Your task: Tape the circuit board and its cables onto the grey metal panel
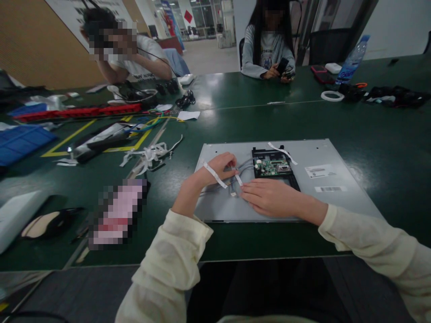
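A flat grey metal panel point(222, 211) lies in front of me, with a green circuit board point(272, 167) in a black frame on it. Grey cables point(247, 164) run leftward from the board under my fingers. My left hand point(220, 167) is curled over the cables, its thumb against the upper end of a short white tape strip point(239, 180). At that strip's lower end are the fingertips of my right hand point(271, 196), held close together low over the panel. Another white strip point(215, 175) clings across the back of my left hand. A small white connector point(233, 194) shows below the cables.
One more white strip point(282, 153) rests across the board's frame. To the left are tangled white strips point(151, 157), a pink phone-like object point(119, 211), and a blue crate point(25, 143). Two people sit across the green table point(232, 121). A water bottle point(353, 59) stands far right.
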`<state>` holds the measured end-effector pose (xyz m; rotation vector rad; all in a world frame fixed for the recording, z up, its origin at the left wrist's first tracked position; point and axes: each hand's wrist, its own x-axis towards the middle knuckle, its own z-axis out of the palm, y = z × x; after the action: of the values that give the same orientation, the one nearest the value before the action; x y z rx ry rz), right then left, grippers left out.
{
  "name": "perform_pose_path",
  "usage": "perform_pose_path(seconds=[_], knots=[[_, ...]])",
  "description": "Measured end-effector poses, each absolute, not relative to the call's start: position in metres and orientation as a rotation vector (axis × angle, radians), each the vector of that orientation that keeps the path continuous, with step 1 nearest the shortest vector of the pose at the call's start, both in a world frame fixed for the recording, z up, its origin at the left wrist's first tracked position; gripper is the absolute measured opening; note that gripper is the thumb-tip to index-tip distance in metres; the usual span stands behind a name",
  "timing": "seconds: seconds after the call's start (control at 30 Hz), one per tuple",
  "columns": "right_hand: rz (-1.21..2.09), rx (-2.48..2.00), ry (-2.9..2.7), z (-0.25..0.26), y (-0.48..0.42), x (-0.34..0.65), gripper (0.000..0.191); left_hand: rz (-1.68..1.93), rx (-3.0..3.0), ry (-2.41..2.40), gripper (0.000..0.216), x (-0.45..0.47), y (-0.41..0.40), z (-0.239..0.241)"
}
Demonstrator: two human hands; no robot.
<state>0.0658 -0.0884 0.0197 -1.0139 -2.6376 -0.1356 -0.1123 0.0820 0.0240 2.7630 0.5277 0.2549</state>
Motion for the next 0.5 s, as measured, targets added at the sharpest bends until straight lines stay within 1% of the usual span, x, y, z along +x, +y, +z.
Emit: perform_pose_path(seconds=[0.33,0.5], knots=[[-0.244,-0.991,-2.656,0.021,-0.0925,0.0611,0.033,0.162,3.045,0.808,0.016,-0.1087,0.0786,0.0253],[-0.155,-0.998,-2.598,0.0202,-0.0948,0.0651,0.031,0.24,3.029,0.893,0.013,-0.1084,0.0784,0.0216]])
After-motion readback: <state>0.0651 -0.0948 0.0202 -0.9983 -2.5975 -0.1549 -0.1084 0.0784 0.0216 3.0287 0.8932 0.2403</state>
